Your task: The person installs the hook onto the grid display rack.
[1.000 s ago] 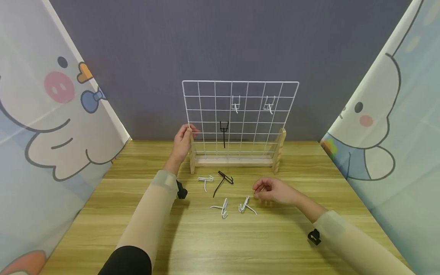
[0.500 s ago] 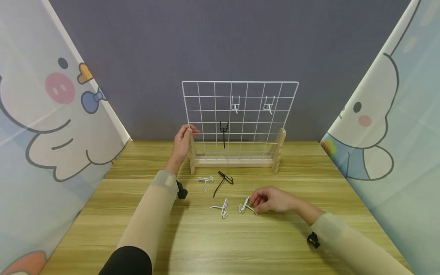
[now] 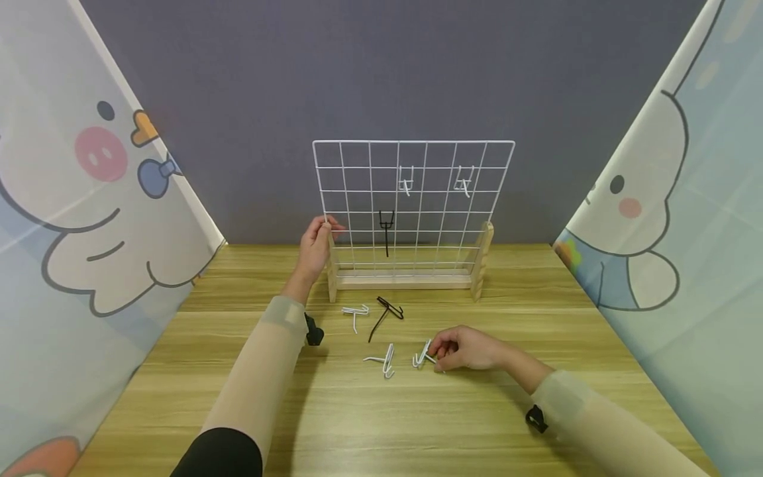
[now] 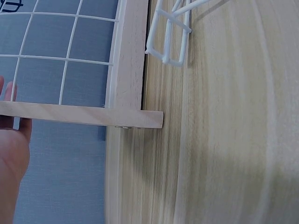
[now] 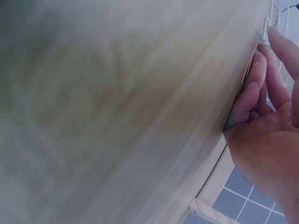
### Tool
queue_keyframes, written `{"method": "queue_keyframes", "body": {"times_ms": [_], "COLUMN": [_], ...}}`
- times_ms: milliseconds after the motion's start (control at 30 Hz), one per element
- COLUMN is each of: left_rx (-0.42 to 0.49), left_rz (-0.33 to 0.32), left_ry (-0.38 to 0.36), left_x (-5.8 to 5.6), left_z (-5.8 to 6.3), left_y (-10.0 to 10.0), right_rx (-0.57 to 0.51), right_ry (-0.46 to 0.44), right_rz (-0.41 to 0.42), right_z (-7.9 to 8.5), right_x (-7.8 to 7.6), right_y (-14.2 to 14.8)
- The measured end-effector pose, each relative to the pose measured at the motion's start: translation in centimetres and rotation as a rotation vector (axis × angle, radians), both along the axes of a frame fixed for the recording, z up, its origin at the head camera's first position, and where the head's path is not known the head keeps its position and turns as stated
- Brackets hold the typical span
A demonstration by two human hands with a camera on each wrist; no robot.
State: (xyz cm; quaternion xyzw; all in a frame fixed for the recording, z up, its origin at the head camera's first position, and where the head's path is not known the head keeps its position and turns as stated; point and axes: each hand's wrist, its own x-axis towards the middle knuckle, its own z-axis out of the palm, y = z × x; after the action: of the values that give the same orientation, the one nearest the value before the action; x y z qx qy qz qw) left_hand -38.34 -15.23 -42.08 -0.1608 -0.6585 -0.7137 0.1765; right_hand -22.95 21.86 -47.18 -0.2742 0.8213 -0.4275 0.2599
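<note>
A white wire grid rack (image 3: 414,202) stands upright in a wooden base at the back. My left hand (image 3: 314,248) grips the top of its left wooden upright (image 4: 70,113), fingers passing behind the grid. My right hand (image 3: 467,348) is low over the table, thumb and fingers around the prong of a white wire hook (image 3: 422,354); a gap shows between thumb and forefinger. In the right wrist view, the fingertips are close to the hook (image 5: 264,33). Another white hook (image 3: 388,361) lies to its left. Farther back lie a white hook (image 3: 356,311) and a black hook (image 3: 386,315).
Two white hooks (image 3: 406,182) (image 3: 463,182) hang high on the grid, and a black hook (image 3: 386,228) hangs lower. Printed cloth panels (image 3: 89,199) (image 3: 632,218) flank the wooden table (image 3: 369,424), with a grey backdrop (image 3: 411,73) behind.
My right hand has come down and to the left, its fingers now around the near white hook's prong. The hook has not visibly moved. My left hand stays on the rack's upright.
</note>
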Motion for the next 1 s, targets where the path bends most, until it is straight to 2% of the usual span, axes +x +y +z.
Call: {"method": "queue_keyframes", "body": {"times_ms": [233,700,1000], "left_rx": [-0.028,0.004,-0.061], "left_rz": [0.000,-0.011,0.003], "left_ry": [-0.014,0.010,-0.024], "left_x": [-0.01,0.01,0.11], "left_z": [-0.06,0.00,-0.02], "left_y": [-0.21,-0.14,-0.35], "right_rx": [-0.003,0.028,0.028], "right_ry": [0.005,0.047,0.054], "right_rz": [-0.008,-0.018,-0.021], "right_z": [0.06,-0.26,-0.31], "right_x": [0.16,-0.30,-0.10], "right_y": [-0.39,-0.12,-0.20]}}
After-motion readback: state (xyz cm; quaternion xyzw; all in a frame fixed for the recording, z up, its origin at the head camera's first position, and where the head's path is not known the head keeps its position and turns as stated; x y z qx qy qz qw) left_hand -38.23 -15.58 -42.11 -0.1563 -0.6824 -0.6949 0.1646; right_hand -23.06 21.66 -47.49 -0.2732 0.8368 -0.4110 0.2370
